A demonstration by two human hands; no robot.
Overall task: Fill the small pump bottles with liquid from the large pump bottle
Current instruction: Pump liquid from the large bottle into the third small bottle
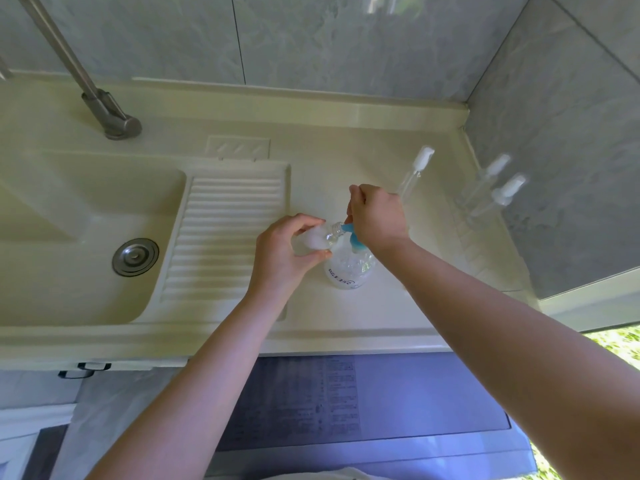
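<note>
Head view shows the left hand (pixel 282 252) gripping a small bottle (pixel 317 239) tipped to the large pump bottle (pixel 351 266) spout mid-counter (pixel 381 323), right hand (pixel 375 216) clasping that pump to dispense.

A small clear plastic pump bottle (pixel 320 237) is held tilted, its open neck at the blue nozzle of the large clear plastic pump bottle (pixel 351 268), which stands upright. Three slim capped clear bottles (pixel 414 173) stand behind and to the right.
</note>
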